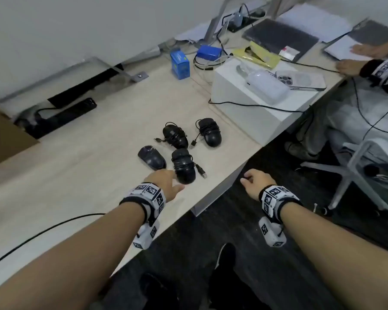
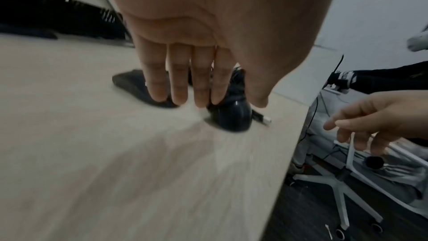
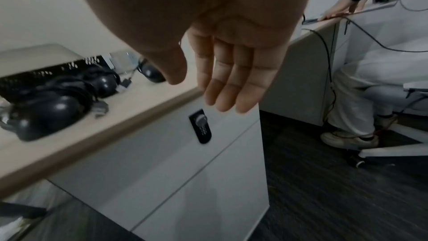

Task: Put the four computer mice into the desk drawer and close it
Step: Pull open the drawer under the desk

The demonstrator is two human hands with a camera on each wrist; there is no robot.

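Above the near edge of the counter [image 1: 76,175], the left hand [image 1: 166,183] hovers palm down, fingers [image 2: 180,83] straight and held side by side, gripping nothing; its tips reach over the two nearest mice without clear contact. The right hand [image 1: 254,183] hangs beyond the counter edge, over dark floor, fingers [image 3: 231,83] relaxed and slightly spread, also holding nothing. Both wrists carry white bands with black-and-white square markers.

Four black, glossy, rounded mice lie clustered on the pale wood-grain counter, none in a drawer. The near right mouse [image 1: 184,166] has its cable wound around the body, with the metal USB plug [image 1: 201,170] lying just beside it. The near left mouse [image 1: 152,157] shows no wound cable. The far left mouse [image 1: 175,135] and the far right mouse [image 1: 210,132] are each cable-wrapped.

Below the counter edge stands a white, flat-fronted drawer unit [image 3: 162,162], its fronts flush and divided by thin seams, with a small black oval lock [image 3: 201,125] near the top.

Farther back, a white box [image 1: 251,101] bears a translucent pouch and a phone. A blue carton [image 1: 180,63] stands near the wall. Another person sits at the right on a white chair [image 1: 354,173].
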